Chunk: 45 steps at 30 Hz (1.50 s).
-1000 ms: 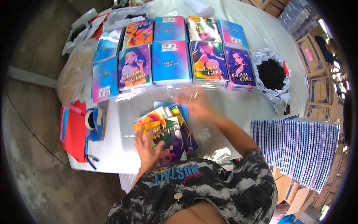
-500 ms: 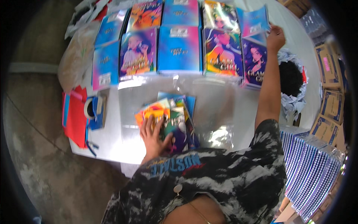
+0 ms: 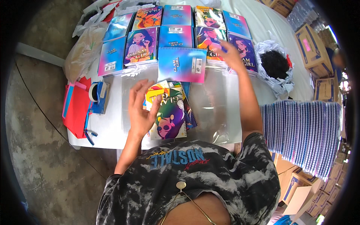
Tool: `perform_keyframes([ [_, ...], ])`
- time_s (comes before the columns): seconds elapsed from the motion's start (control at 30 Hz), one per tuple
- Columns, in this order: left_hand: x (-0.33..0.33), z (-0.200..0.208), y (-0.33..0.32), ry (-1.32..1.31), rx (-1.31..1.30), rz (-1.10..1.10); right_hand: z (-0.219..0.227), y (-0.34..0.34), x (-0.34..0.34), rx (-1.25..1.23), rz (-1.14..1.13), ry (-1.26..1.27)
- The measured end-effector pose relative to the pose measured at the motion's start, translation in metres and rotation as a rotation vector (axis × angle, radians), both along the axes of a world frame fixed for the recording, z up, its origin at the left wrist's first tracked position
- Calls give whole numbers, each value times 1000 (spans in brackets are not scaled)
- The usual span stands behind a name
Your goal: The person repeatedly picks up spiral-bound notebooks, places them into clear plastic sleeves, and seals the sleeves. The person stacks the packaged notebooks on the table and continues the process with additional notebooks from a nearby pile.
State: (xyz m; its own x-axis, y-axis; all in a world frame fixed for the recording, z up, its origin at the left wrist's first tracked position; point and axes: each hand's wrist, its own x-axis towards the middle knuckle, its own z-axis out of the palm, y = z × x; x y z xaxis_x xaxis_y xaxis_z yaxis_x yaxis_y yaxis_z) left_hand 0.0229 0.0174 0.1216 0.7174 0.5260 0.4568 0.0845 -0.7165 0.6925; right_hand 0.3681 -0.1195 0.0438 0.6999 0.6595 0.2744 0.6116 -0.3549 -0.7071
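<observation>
Several spiral notebooks (image 3: 170,116) with a colourful illustrated cover on top lie in a loose pile close to my body. My left hand (image 3: 140,108) is at the pile's left side, fingers apart and thumb over its edge, gripping nothing. Beyond the pile, a blue-and-pink notebook (image 3: 182,64) lies crosswise, partly over the front of the middle stack. My right hand (image 3: 231,56), slightly blurred, is to the right of that notebook, apart from it. Its bent fingers hover over an illustrated notebook stack (image 3: 210,36), with nothing visible in them.
Two rows of notebook stacks (image 3: 140,43) span the far table. Clear plastic film (image 3: 217,101) lies under the pile. At left are a tape roll (image 3: 93,92), a red sheet (image 3: 77,112) and blue-handled scissors (image 3: 90,137). Right are a paper-lined bin (image 3: 275,64), bound notebooks (image 3: 300,131) and cartons (image 3: 309,47).
My right hand has come leftward from the far-right stack, where it held a blue notebook's corner. A blue-and-pink notebook now lies beyond the pile. My left hand has shifted to the pile's left edge.
</observation>
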Motion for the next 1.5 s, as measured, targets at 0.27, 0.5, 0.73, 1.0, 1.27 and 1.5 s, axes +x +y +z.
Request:
perform_keyframes([
  [0.27,-24,-23,-23,48,-58,-81,-46,49,-82,-366,-35,-365],
  [0.5,-65,-36,-11,46,-177,73,-41,-63,-175,441,-240,-159],
  [0.73,-83,-65,4,171,-144,61,-113,-327,-304,177,-1383,-195],
  [1.0,-66,-51,-57,150,-57,212,-142,-553,-116,-479,-1521,11],
  [1.27,-129,-128,-139,80,-9,786,-167,-590,-37,-468,-1313,199],
  [1.5,-280,-259,-246,563,-500,1419,-169,-574,-27,-96,-1136,426],
])
